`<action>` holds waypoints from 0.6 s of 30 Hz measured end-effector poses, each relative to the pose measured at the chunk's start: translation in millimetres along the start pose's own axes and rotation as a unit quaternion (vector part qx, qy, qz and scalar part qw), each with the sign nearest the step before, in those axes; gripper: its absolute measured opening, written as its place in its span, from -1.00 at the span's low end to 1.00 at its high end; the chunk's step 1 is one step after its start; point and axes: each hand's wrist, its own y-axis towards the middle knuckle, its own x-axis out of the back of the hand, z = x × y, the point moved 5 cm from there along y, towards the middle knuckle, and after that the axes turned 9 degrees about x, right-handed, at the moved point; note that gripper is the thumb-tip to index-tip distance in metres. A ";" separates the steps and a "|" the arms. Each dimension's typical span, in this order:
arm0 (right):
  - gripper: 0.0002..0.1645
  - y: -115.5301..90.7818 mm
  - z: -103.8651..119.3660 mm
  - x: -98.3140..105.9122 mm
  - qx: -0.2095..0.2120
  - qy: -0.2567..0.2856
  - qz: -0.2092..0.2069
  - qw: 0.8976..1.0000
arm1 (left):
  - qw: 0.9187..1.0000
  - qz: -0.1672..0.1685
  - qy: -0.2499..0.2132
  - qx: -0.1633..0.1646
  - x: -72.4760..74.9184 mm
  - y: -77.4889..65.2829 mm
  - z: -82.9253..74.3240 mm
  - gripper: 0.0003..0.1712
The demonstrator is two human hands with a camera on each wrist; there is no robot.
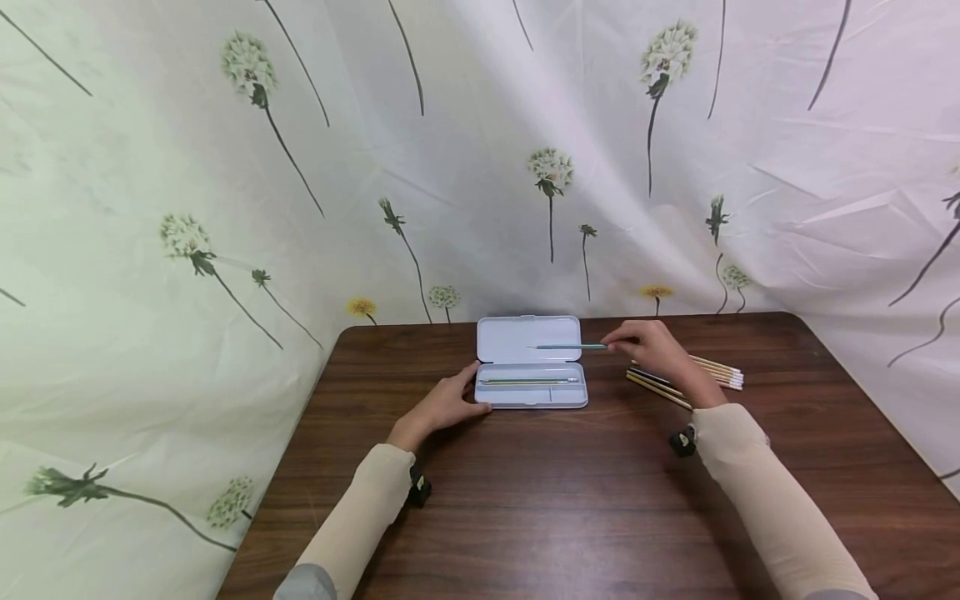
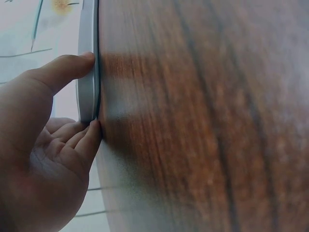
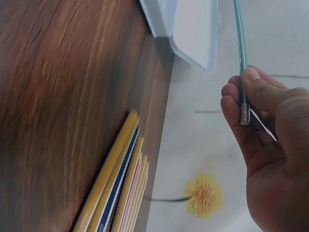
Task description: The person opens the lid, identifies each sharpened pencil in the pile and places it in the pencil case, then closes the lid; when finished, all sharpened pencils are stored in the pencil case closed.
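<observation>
A light-blue pencil case lies on the table with its lid up. In its long compartment are a green pencil and a yellowish one beside it. My left hand holds the case by its left end, thumb on the front side and fingers round the end. Over to the right, my right hand pinches a teal pencil near its eraser end between thumb and fingers. That pencil is level in the air, its tip pointing left, overlapping the open lid in the head view.
A loose row of pencils, yellow, dark and pale ones, lies on the brown table under my right forearm. Behind the table's far edge hangs a white cloth printed with dandelions. A small divider splits the case's front compartment.
</observation>
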 end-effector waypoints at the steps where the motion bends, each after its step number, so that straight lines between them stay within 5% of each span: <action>1: -0.84 2.8 2.0 -2.5 0.004 0.002 0.002 1.000 | 1.000 -0.001 0.001 0.000 -0.1 0.1 0.1 0.09; 18: -0.79 34.6 17.5 -45.7 0.015 0.034 0.036 0.999 | 1.000 -0.003 0.003 0.005 0.7 -1.2 -2.3 0.09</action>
